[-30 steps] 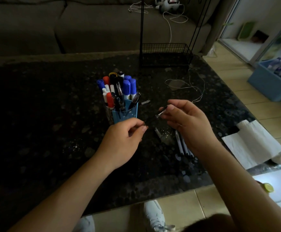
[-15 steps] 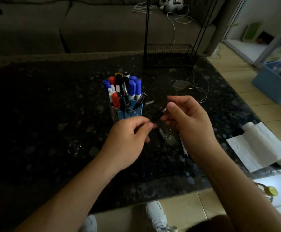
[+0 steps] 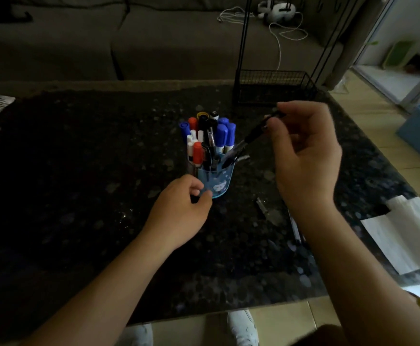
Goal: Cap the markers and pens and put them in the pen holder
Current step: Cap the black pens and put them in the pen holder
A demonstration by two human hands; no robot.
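the scene is dim and underexposed. daylight enters from the right, where the pale floor (image 3: 378, 121) and the doorway (image 3: 388, 78) are bright and nearly washed out. the dark bench (image 3: 79, 171) swallows detail, and the sofa (image 3: 104, 41) behind it sits in murky shadow. the white paper (image 3: 408, 233) at the right edge glares. the right hand (image 3: 303, 156) is softened by motion blur, and the black pen (image 3: 252, 134) it holds barely separates from the bench. the left hand (image 3: 179, 211) looks slightly soft. straight lines bow toward the edges.
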